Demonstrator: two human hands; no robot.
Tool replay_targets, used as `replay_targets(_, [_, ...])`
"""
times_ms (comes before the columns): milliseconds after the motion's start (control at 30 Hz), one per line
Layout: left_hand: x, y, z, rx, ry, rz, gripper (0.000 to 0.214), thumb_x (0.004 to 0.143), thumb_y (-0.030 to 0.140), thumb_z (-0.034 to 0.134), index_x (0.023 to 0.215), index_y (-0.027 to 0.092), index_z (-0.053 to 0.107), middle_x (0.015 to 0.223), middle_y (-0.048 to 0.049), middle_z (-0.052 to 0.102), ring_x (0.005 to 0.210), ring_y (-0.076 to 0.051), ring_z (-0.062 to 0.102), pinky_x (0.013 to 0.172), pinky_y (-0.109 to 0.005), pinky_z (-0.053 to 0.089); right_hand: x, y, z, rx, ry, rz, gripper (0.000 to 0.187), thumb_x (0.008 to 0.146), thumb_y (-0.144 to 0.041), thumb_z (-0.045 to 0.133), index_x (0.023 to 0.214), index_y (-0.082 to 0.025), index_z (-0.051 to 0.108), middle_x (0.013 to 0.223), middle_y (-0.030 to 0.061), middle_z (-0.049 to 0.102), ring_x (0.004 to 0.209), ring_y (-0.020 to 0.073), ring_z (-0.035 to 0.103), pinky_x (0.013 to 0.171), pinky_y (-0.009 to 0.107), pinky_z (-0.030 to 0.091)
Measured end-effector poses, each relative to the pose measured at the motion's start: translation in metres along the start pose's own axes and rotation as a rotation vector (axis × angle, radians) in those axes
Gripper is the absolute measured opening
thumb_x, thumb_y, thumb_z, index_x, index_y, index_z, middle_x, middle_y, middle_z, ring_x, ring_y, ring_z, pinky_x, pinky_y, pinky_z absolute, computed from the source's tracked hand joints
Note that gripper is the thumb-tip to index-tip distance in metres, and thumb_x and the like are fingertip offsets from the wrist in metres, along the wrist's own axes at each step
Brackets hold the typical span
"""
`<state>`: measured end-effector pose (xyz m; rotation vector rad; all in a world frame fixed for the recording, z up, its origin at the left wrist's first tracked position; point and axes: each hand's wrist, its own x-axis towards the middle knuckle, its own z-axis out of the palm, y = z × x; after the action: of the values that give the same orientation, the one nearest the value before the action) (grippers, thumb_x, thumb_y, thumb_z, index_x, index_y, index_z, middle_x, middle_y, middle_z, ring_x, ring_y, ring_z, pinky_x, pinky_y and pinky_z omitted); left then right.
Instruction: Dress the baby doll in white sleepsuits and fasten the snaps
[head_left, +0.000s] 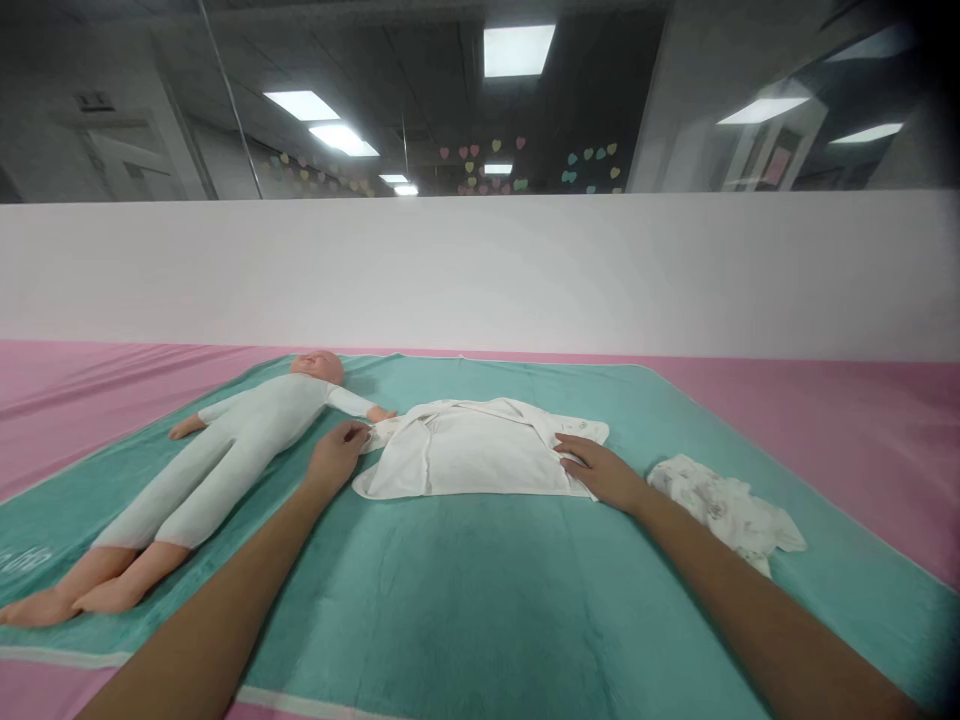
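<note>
Doll (240, 450) lies beside the spread white cloth (469, 455), not on it; left hand (337, 458) and right hand (596, 472) sit open at its edges, grip clamped on nothing.

A hand can pass over the teal towel (465, 610) at 6 o'clock, between the wearer's forearms. At 11 o'clock, the left hand (339, 455) meets the edge of a white baby wrap (472, 450); the outstretched arm of an infant manikin (232, 450) closes the gap there, and its body blocks the way at 10 o'clock. At 1 o'clock, the right hand (596, 472) rests at the wrap's other edge, with a narrow strip of towel separating it from a crumpled patterned cloth (724, 510) at 2 o'clock. At 12 o'clock, a hand could cross a thin band of towel beyond the wrap to a pink sheet (862, 425), where a white wall (480, 270) stands in the way.
</note>
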<state>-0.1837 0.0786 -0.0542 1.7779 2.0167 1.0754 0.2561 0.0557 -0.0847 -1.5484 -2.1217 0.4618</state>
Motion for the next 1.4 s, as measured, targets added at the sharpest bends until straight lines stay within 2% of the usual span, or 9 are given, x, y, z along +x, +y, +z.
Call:
replay_targets(867, [-0.0021, 0.0035, 0.0008, 0.017, -0.055, 0.04, 0.031, 0.077, 0.043, 0.046, 0.088, 0.02, 0.064, 0.09, -0.0038, 0.067, 0.085, -0.022, 0.058, 0.074, -0.032, 0.041, 0.0041, 0.0029, 0.0023, 0.012, 0.026, -0.027, 0.038, 0.085, -0.049, 0.042, 0.111, -0.027, 0.058, 0.137, 0.0008, 0.044, 0.128, 0.0226, 0.036, 0.109, 0.04, 0.026])
replay_targets(1133, [0.0, 0.0004, 0.0029, 0.041, -0.069, 0.063, 0.03, 0.077, 0.042, 0.047, 0.087, 0.021, 0.065, 0.091, -0.0023, 0.068, 0.086, -0.022, 0.059, 0.071, -0.028, 0.041, 0.0019, -0.003, 0.0006, 0.012, 0.017, -0.014, 0.036, 0.085, -0.049, 0.041, 0.11, -0.029, 0.058, 0.137, -0.0008, 0.043, 0.128, 0.0217, 0.035, 0.109, 0.04, 0.025])
replay_targets(1400, [0.0005, 0.0006, 0.0045, 0.065, -0.078, 0.076, 0.027, 0.078, 0.04, 0.045, 0.085, 0.022, 0.064, 0.09, -0.0008, 0.068, 0.085, -0.021, 0.059, 0.073, -0.028, 0.04, 0.0063, 0.0058, 0.0045, -0.009, 0.031, -0.053, 0.036, 0.085, -0.048, 0.042, 0.109, -0.027, 0.058, 0.136, 0.0005, 0.045, 0.127, 0.0223, 0.037, 0.108, 0.04, 0.026])
